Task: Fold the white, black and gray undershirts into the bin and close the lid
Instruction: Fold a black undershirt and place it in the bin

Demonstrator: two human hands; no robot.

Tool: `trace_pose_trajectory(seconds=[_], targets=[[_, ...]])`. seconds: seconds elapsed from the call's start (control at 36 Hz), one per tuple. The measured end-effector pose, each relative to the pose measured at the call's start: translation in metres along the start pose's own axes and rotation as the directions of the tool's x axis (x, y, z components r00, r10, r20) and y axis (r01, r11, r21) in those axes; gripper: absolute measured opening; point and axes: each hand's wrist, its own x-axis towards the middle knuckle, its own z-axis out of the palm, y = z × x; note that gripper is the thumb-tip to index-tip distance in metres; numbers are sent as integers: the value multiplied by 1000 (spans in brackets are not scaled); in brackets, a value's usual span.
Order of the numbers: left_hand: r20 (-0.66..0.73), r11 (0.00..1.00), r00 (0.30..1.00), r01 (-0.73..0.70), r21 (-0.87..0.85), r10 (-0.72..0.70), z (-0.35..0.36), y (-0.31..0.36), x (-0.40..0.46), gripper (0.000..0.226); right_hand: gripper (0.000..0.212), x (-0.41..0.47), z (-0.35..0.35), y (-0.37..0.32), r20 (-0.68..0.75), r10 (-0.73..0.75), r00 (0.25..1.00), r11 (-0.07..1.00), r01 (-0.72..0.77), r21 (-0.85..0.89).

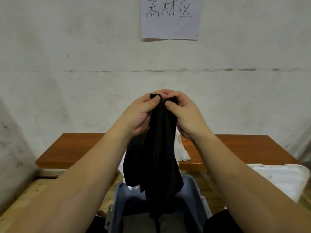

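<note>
**Black undershirt held up over the open bin**

Hanging from two raised hands, the black undershirt (pixel 156 148) drops in a long, bunched column in front of the wall; its top edge is gathered between the hands, and its lower end trails down into the blue-gray bin (pixel 198 195) at the bottom of the view. The left hand (pixel 144 113) pinches the upper left corner of the fabric, thumb pressed on the near side and fingers curled over the far side; the right hand (pixel 183 115) pinches the upper right corner in the same way, its thumb tip on the cloth and its fingers folded behind it; the two hands are just beside each other, knuckles nearly touching at the top.

The bin stands open, its rim showing on both sides of the hanging shirt; inside it, low in the frame, lies a gray undershirt (pixel 170 221), partly hidden by the black fabric. Beyond the bin is a reddish-brown wooden table (pixel 75 148) set against the wall; a white undershirt (pixel 180 152) lies crumpled on it, mostly hidden behind the black one, with one edge spilling towards the table's near side. To the right of the bin, a white lid (pixel 279 179) lies flat on the floor, apart from the bin. On the wall above hangs a paper sign (pixel 171 17) with handwritten characters.
</note>
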Motion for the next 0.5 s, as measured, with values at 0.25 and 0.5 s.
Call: trace_pose_trajectory(seconds=[0.25, 0.5], targets=[[-107, 996, 993, 52, -70, -59, 8, -14, 2, 41, 23, -1, -6, 8, -38, -5, 999, 999, 4, -43], [-113, 957, 954, 265, -117, -278, 2, -15, -5, 54, 42, 1, -17, -3, 148, 136, 980, 967, -99, -233]])
